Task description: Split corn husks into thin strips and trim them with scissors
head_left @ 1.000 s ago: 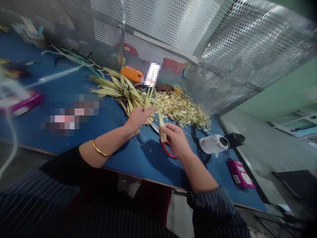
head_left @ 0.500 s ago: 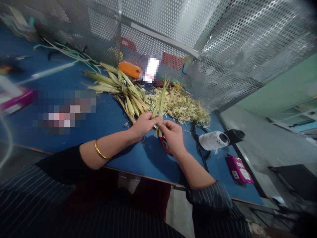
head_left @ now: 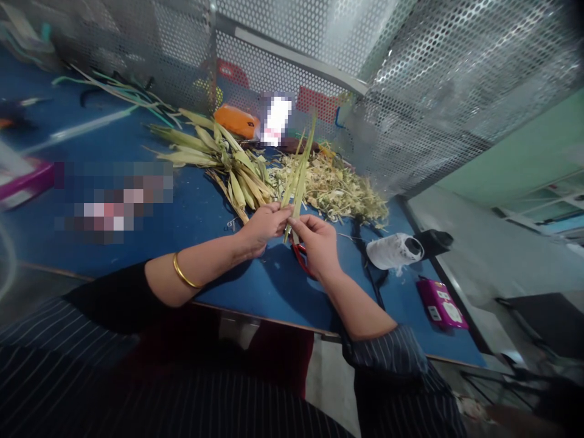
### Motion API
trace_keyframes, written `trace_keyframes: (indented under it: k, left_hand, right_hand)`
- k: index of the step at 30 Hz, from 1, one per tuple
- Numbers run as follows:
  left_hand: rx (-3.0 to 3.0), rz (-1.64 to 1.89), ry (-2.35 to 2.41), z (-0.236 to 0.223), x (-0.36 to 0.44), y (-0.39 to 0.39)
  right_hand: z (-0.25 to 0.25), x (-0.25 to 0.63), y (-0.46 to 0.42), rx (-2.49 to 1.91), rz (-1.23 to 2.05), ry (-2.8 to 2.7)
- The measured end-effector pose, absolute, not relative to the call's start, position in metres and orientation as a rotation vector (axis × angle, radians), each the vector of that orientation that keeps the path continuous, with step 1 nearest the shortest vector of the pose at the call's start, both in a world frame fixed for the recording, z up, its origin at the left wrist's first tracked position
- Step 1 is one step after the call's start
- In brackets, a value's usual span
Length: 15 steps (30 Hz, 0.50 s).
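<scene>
Both of my hands are together above the blue table (head_left: 274, 292), pinching long green-yellow corn husk strips (head_left: 301, 173) that point up and away from me. My left hand (head_left: 264, 228) grips a strip near its lower end. My right hand (head_left: 317, 243) pinches another strip close beside the left fingertips. Partly hidden behind my right hand are red-handled scissors (head_left: 300, 261); whether they lie on the table or touch the hand cannot be made out. Beyond my hands lie a bunch of corn husks (head_left: 228, 161) and a heap of shredded husk (head_left: 347, 188).
A white thread cone (head_left: 392, 252) lies at the right beside a black one (head_left: 433, 243), with a magenta packet (head_left: 441, 304) nearer me. An orange packet (head_left: 237, 121) rests by the perforated metal screen (head_left: 292, 61). Thin green and white strips (head_left: 123, 94) lie far left.
The husk strips between my hands have spread apart, with one now reaching higher and further right. My hands stay close together, and the view has shifted slightly.
</scene>
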<state>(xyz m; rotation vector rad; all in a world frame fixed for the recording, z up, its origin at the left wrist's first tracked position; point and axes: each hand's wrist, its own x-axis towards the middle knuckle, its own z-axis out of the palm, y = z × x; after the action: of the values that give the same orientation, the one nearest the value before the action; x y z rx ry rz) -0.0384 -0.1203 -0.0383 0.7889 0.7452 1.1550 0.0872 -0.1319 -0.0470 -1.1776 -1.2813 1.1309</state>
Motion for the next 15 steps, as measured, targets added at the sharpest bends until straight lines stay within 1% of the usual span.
trace_keyframes:
  k: [4,8,15]
  left_hand:
    - [0.662,1.198,0.811,-0.034,-0.04,-0.118]
    - [0.623,1.224,0.74,-0.027,-0.046,-0.118]
    - [0.667,1.219,0.566,-0.027,-0.048,-0.117]
  right_hand:
    - [-0.042,0.088,-0.133,-1.187,1.051,-1.323]
    - [-0.038,0.09,-0.134,-1.194,0.905,-1.36]
    - [-0.037,0.09,-0.135,-1.202,0.922,-1.413]
